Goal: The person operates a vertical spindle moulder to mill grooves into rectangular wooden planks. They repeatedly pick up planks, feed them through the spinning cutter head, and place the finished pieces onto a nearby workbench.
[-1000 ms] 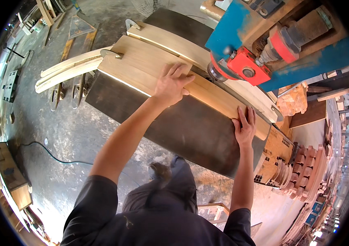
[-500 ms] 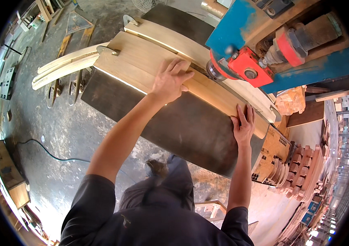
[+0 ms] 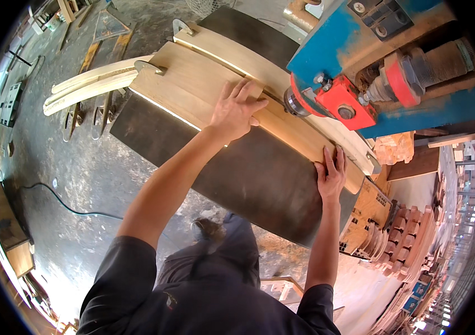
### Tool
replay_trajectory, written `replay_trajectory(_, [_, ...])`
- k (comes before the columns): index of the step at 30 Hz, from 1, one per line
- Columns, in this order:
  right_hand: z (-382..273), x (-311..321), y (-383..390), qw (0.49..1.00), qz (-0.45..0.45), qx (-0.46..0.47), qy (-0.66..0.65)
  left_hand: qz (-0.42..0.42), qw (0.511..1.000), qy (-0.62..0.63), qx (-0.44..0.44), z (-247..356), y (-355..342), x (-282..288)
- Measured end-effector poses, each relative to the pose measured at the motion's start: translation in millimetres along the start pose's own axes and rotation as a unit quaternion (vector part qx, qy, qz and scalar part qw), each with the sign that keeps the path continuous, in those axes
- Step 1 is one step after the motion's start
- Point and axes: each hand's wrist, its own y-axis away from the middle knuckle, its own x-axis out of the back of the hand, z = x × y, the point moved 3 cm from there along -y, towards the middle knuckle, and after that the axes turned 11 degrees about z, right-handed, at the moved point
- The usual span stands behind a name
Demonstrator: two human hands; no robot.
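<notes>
A pale flat wooden board (image 3: 187,78) lies on the dark table (image 3: 237,173) of a machine. My left hand (image 3: 236,111) rests on the board's right end, fingers spread and thumb reaching over a long wooden strip. That strip (image 3: 290,128) runs from the board toward the right end of the table, along a wooden fence (image 3: 237,56). My right hand (image 3: 331,176) lies near the strip's right end with its fingers stretched over the edge. Between the hands, just beyond the strip, is the machine's round metal tool head (image 3: 296,100); its cutting part is hidden.
A blue machine arm (image 3: 327,44) with a red block (image 3: 346,106) overhangs the table's far right. Curved wooden pieces (image 3: 95,84) stick out at the left. Stacked wooden parts (image 3: 402,240) stand at the right. A dark cable (image 3: 70,206) crosses the floor.
The view has shifted slightly, with the machine arm appearing a little lower and farther right. Both hands keep nearly the same places on the wood.
</notes>
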Motion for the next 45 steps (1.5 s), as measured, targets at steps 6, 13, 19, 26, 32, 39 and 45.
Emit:
replay_trajectory(6, [-1.0,-3.6,-4.1,1.000,0.001,-0.002,-0.029,0.004,1.000,-0.013,0.003,-0.8,-2.5,-1.4])
replay_trajectory(13, [-4.8,-6.2,-10.0,0.999,-0.001,0.004,-0.039,-0.004,1.000,-0.014,0.013,-1.5,-5.3,-2.1])
replay_trajectory(19, [-1.6,-9.5,-10.8,0.999,0.002,0.008,-0.040,-0.013,1.000,-0.019,0.020,-0.1,-8.3,-2.1])
replay_trajectory(26, [-1.2,-10.1,-12.4,1.000,-0.004,0.002,-0.026,-0.011,1.000,-0.020,0.021,0.4,-10.8,-4.0])
replay_trajectory(32, [-1.4,-10.4,-14.1,1.000,-0.003,0.008,-0.025,0.001,1.000,-0.025,0.018,-1.2,-12.1,-6.6])
replay_trajectory(39, [-1.0,-10.9,-15.6,1.000,-0.002,0.013,-0.015,-0.007,0.999,-0.027,0.022,-0.7,-16.6,-7.3])
replay_trajectory(45, [-1.5,-10.9,-17.2,1.000,-0.004,0.012,-0.013,-0.009,0.999,-0.031,0.019,-0.7,-17.9,-6.4])
